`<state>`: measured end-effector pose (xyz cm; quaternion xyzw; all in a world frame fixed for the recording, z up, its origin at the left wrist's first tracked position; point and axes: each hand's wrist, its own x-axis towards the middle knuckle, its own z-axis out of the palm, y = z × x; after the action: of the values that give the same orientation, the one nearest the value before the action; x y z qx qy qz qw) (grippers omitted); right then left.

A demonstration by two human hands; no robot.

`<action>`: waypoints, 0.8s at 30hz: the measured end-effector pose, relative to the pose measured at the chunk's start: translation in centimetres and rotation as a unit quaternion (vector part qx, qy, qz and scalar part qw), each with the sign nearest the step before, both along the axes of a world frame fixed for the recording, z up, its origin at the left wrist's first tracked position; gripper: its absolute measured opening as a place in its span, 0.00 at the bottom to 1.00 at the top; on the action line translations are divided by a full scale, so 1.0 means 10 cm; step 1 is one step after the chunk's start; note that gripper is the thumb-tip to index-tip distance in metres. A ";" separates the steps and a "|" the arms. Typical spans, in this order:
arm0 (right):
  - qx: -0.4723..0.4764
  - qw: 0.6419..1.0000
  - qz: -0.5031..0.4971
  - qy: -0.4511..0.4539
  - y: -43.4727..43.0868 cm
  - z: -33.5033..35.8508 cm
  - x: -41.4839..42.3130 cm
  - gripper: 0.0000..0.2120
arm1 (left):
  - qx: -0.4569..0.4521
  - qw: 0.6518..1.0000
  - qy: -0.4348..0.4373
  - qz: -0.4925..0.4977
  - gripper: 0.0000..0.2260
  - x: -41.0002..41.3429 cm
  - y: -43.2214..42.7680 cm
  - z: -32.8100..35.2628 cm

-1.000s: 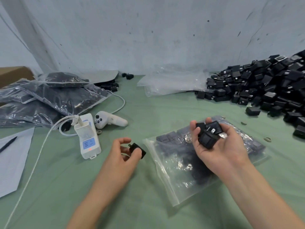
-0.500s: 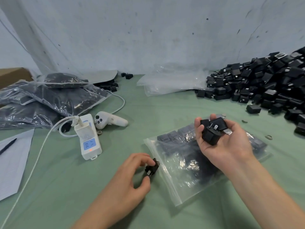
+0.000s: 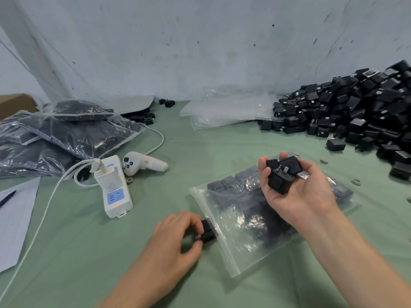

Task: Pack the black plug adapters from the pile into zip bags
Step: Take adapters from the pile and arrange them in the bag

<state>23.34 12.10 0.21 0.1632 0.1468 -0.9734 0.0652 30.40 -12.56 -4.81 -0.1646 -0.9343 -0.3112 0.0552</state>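
Presently on the green table (image 3: 155,252), listed from near to far.

Left hand (image 3: 175,243): palm down, fingers curled, pinching one black plug adapter (image 3: 208,232) between thumb and fingertips at the open mouth of the zip bag (image 3: 255,221); one metal prong shows at the adapter's near side.

Zip bag: clear, lying flat at centre, mouth toward the left hand, partly filled with black adapters ranged along its far edge.

Right hand (image 3: 295,192): palm up above the bag's far right part, fingers cupped round a small cluster of adapters (image 3: 281,174), about three; the foremost shows two metal prongs pointing up.

Pile of black plug adapters (image 3: 355,112): heaped at far right against the wall, with a few strays lying loose on the table beside it.

Empty clear bags (image 3: 224,112): a flat stack at the back, just left of the pile.

Filled bags (image 3: 66,134): several, dark with contents, overlapping at far left, next to a cardboard box (image 3: 15,103).

White power unit (image 3: 113,185): blue panel and small orange light, a braided cable plugged into its top.

White handheld controller (image 3: 142,163): just beside the power unit.

Sheet of paper (image 3: 15,218): at the left edge, a pen resting on it.
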 end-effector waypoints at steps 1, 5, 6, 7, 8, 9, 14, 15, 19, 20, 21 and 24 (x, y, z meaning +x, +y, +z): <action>-0.001 1.000 0.000 0.000 0.00 0.00 0.00 0.12 | 0.010 1.000 0.005 -0.005 0.12 0.00 0.01 0.00; -0.006 1.000 -0.004 0.002 0.02 0.01 -0.01 0.12 | 0.039 0.999 0.007 -0.008 0.10 -0.02 0.14 -0.02; -0.007 1.000 -0.004 0.002 0.02 0.01 -0.01 0.12 | 0.030 1.000 0.003 -0.003 0.09 -0.03 0.18 -0.03; -0.007 1.000 -0.005 0.002 0.02 0.01 -0.01 0.12 | 0.020 1.000 0.003 0.003 0.08 -0.05 0.20 -0.04; -0.007 1.000 -0.005 0.002 0.02 0.01 -0.01 0.13 | 0.016 1.000 0.008 0.010 0.09 -0.06 0.21 -0.06; -0.007 1.000 -0.005 0.002 0.02 0.01 -0.01 0.13 | 0.021 0.999 0.014 0.021 0.10 -0.08 0.21 -0.07; -0.005 1.000 -0.003 0.007 0.04 0.01 0.00 0.13 | -0.007 0.998 0.023 0.063 0.15 -0.14 0.16 -0.13; -0.005 1.000 -0.004 0.006 0.04 0.01 -0.01 0.13 | -0.027 0.997 0.022 0.065 0.15 -0.15 0.18 -0.13; -0.006 1.000 -0.006 0.004 0.05 0.01 -0.01 0.12 | -0.085 0.993 0.033 0.073 0.20 -0.18 0.32 -0.14; -0.006 1.000 -0.007 0.005 0.05 0.01 0.00 0.12 | -0.092 0.992 0.038 0.080 0.19 -0.19 0.35 -0.13; -0.007 1.000 -0.008 0.004 0.05 0.01 0.00 0.12 | -0.095 0.991 0.042 0.085 0.18 -0.20 0.39 -0.13; -0.007 1.000 -0.008 0.004 0.06 0.01 0.01 0.13 | -0.088 0.990 0.046 0.098 0.18 -0.23 0.48 -0.11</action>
<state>23.44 12.73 0.33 0.1602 0.1386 -0.9756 0.0583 28.14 -7.79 -5.90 -0.0905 -0.9662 -0.2129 0.1141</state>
